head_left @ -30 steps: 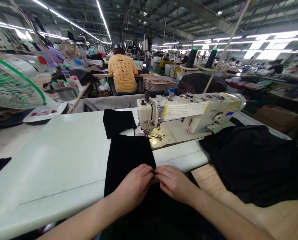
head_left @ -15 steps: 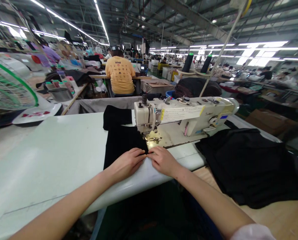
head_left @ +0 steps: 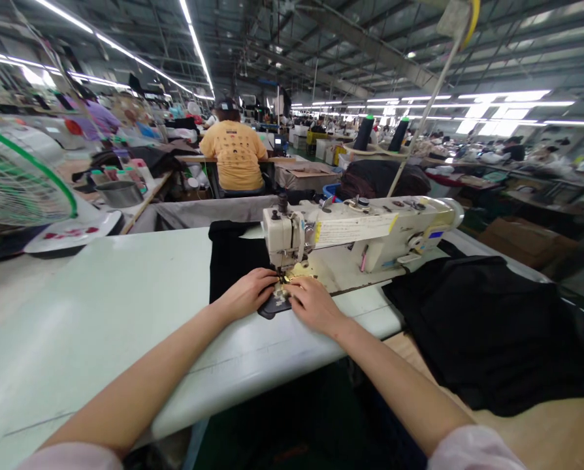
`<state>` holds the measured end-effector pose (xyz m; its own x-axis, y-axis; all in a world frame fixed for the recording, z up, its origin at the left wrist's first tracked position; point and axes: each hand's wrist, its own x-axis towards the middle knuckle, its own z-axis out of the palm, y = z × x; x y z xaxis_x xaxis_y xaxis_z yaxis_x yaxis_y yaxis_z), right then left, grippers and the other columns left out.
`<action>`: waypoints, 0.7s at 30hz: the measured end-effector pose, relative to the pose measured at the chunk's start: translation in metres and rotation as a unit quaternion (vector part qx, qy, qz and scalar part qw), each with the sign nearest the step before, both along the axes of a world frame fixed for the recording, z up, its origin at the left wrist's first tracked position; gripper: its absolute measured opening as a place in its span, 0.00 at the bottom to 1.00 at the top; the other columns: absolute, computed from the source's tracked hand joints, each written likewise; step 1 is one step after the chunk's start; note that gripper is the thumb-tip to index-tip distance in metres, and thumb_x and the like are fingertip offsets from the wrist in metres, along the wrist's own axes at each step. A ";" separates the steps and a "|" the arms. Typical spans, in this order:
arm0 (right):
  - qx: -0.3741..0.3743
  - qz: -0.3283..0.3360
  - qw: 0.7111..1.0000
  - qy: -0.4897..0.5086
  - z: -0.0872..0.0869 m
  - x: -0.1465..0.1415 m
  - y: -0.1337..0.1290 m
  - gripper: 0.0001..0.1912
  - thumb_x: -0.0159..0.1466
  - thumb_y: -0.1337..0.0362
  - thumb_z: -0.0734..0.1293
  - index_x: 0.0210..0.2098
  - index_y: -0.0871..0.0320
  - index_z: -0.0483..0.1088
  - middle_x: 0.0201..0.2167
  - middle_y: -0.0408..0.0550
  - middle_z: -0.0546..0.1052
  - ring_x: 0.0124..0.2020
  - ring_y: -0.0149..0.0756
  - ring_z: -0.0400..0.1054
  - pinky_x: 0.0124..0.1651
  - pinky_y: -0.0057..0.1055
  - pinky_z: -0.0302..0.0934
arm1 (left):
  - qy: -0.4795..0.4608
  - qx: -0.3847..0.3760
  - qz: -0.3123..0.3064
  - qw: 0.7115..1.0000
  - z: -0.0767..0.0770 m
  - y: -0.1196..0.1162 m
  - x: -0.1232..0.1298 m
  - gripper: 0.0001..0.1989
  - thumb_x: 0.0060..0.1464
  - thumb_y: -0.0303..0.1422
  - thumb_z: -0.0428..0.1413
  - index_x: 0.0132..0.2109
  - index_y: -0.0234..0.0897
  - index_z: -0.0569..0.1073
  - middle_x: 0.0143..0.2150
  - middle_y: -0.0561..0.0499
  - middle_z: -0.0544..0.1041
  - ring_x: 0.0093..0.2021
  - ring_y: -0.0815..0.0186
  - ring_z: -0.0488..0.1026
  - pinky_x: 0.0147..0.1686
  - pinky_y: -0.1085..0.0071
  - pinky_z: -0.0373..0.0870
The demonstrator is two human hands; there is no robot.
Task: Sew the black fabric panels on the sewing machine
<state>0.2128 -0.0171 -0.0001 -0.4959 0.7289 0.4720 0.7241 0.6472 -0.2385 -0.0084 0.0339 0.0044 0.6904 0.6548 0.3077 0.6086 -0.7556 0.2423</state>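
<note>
Leftmost, a fan with a green rim is cut off by the frame edge, its white base carrying red marks too blurred to read. Just right of it, a metal pot stands near small bottles whose labels cannot be made out. Upper left of centre, a person in a yellow shirt sits facing away; rows of small prints cross the back, beneath a dark patch, all illegible.

At the centre, black cloth lies on the pale table, left of the needle area and partly hidden by the hand and machine. The left hand rests over its near edge, fingers together and slightly curled, tips by the needle; whether they pinch the cloth cannot be told. The right hand lies just beside, fingers bent, thumb mostly out of sight; its grip cannot be told either.

Above them, the sewing machine bears a paper strip with yellow ends and lines of writing too small to read. A dark mark on its body and the blue display are equally unreadable. At right, a heap of black fabric partly covers a wooden board, which the frame cuts off.
</note>
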 end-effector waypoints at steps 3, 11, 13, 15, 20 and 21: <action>0.042 -0.028 0.996 0.074 0.015 0.032 -0.028 0.15 0.67 0.70 0.61 0.51 0.56 0.72 0.47 0.54 0.76 0.50 0.44 0.70 0.54 0.43 0.65 | 0.007 0.003 0.057 0.998 -0.009 -0.002 -0.002 0.19 0.66 0.35 0.48 0.60 0.35 0.71 0.61 0.39 0.73 0.61 0.54 0.69 0.63 0.51 0.64; 0.037 -0.438 0.896 -0.072 0.048 0.250 -0.070 0.14 0.60 0.60 0.59 0.39 0.57 0.73 0.40 0.63 0.78 0.40 0.55 0.74 0.45 0.49 0.66 | 0.020 -0.010 0.169 0.985 -0.018 0.014 -0.021 0.23 0.64 0.44 0.51 0.62 0.43 0.70 0.67 0.41 0.67 0.68 0.48 0.62 0.65 0.43 0.53; -0.074 -0.464 0.880 -0.074 0.036 0.291 -0.072 0.08 0.53 0.56 0.65 0.28 0.53 0.72 0.32 0.64 0.78 0.35 0.57 0.75 0.42 0.49 0.66 | 0.024 0.002 0.190 0.981 -0.014 0.020 -0.031 0.23 0.64 0.43 0.51 0.62 0.41 0.70 0.66 0.39 0.68 0.67 0.46 0.62 0.65 0.40 0.52; -0.138 -0.430 0.891 -0.036 0.018 0.311 -0.075 0.07 0.48 0.55 0.66 0.24 0.51 0.70 0.29 0.61 0.78 0.33 0.55 0.75 0.42 0.47 0.67 | 0.029 0.022 0.203 0.979 -0.009 0.021 -0.039 0.24 0.64 0.42 0.52 0.62 0.38 0.70 0.67 0.36 0.67 0.68 0.44 0.61 0.65 0.38 0.49; -0.079 -0.387 0.919 -0.001 -0.004 0.300 -0.085 0.11 0.53 0.53 0.61 0.21 0.50 0.68 0.26 0.53 0.76 0.28 0.50 0.72 0.34 0.44 0.64 | 0.049 0.065 0.172 0.982 -0.003 -0.006 -0.034 0.19 0.63 0.34 0.52 0.59 0.36 0.73 0.65 0.37 0.70 0.67 0.48 0.62 0.68 0.43 0.46; -0.074 -0.391 0.917 0.010 0.000 0.295 -0.087 0.10 0.52 0.54 0.61 0.20 0.50 0.68 0.25 0.53 0.76 0.27 0.49 0.72 0.33 0.44 0.63 | 0.053 0.069 0.159 0.983 -0.003 -0.015 -0.031 0.18 0.64 0.34 0.52 0.58 0.37 0.73 0.64 0.38 0.71 0.66 0.49 0.64 0.68 0.43 0.48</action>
<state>0.5082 -0.1040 -0.0001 0.2141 0.9146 0.3430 0.9477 -0.1094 -0.2999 -0.0398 0.0184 0.0009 0.4899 0.8002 0.3459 0.8359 -0.5438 0.0741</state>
